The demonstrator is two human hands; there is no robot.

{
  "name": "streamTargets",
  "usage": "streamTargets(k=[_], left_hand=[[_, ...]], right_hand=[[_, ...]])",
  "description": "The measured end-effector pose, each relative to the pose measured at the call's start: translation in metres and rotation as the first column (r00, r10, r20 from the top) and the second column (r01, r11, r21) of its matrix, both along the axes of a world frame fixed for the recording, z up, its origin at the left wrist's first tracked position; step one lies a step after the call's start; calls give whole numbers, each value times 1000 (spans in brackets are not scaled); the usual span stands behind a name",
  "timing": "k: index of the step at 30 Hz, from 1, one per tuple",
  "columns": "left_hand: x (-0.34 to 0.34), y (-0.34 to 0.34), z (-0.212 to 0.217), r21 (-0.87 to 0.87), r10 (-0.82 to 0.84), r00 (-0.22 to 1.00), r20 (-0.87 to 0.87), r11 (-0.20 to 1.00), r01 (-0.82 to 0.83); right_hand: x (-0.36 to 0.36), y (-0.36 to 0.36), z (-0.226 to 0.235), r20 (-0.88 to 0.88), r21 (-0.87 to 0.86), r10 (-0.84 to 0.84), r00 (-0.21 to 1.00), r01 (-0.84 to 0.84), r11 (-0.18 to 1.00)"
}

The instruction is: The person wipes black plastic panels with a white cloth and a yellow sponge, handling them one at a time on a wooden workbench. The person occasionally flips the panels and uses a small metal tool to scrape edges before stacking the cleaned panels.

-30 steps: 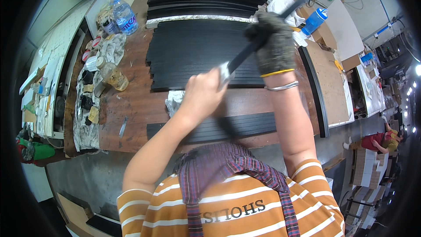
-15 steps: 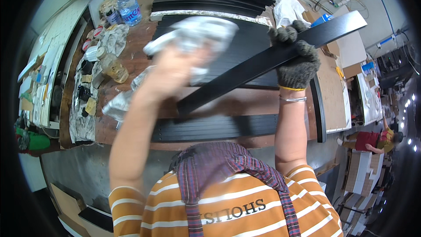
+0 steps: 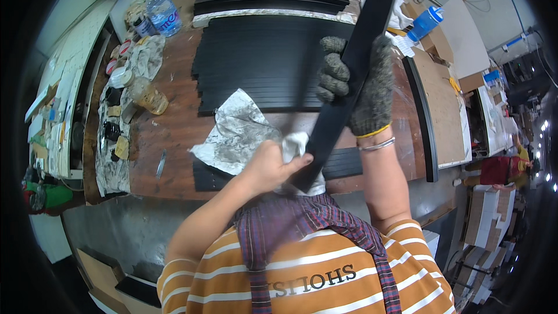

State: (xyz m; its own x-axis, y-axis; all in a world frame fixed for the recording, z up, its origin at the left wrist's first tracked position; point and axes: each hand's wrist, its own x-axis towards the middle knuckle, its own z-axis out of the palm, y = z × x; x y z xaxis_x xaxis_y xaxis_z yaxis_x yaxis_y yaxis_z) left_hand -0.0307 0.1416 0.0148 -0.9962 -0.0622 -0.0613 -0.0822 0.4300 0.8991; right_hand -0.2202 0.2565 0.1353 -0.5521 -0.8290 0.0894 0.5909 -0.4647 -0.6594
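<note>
My right hand (image 3: 363, 84), in a dark grey knitted glove, grips a long flat black strip (image 3: 367, 29) by its middle. The strip stands steeply tilted, its upper end running past the top edge of the picture. At the strip's lower end my bare left hand (image 3: 268, 166) is closed on a white rag (image 3: 229, 131) smeared with black. Part of the rag is bunched beside the strip, and its thumb rests at the strip's edge. Below them lies a row of black strips (image 3: 343, 163), partly covered by the rag. A wide row of similar strips (image 3: 261, 61) spreads beyond.
On the left of the brown table (image 3: 174, 151) are a clear water bottle (image 3: 161, 11), a jar with brownish contents (image 3: 148, 96), stained cloths (image 3: 145, 58) and a small metal blade-like piece (image 3: 161, 164). A blue bottle (image 3: 426, 23) stands at the far right. A person (image 3: 503, 166) is in the right background.
The black strip has swung from a shallow slant to a steep one. My left hand with the rag has come down and nearer, onto the strip's lower end.
</note>
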Motion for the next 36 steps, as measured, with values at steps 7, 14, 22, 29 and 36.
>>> streamTargets(k=[7, 14, 22, 29, 36], left_hand=[[188, -183, 58, 403, 963, 53, -264, 160, -901], [268, -190, 123, 691, 897, -374, -237, -115, -714], [194, -159, 61, 507, 888, 34, -458, 292, -811], [165, -158, 47, 473, 941, 98, -323, 250, -845], [204, -162, -35, -560, 812, 541, -221, 348, -752]], right_hand=[[-46, 53, -11, -687, 503, 48, 725, 427, 751], [-16, 57, -119, -716, 629, 627, 306, 672, 390], [-18, 50, -189, -772, 325, 626, -107, 780, 534], [-2, 56, -176, -819, 361, 574, -7, 771, 525], [4, 90, -183, -534, 829, 779, 328, 383, 407]])
